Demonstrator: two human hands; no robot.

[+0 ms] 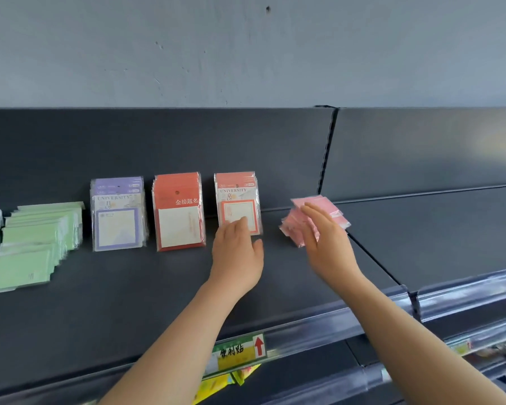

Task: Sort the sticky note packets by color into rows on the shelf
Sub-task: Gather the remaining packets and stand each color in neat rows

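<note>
Pink sticky note packets [323, 203] lie in a loose pile on the shelf [129, 287], just right of the red-bordered University packets [236, 200]. Our right hand [324, 241] spreads straight-fingered over that pile, holding nothing we can see; our left hand [237, 252], fingers relaxed, touches the University stack, farther away

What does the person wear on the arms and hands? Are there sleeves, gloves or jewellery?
Nothing that is visible. The left hand and the right hand carry no glove, ring or watch, and no sleeve shows anywhere up to the lower edge of the picture.
</note>
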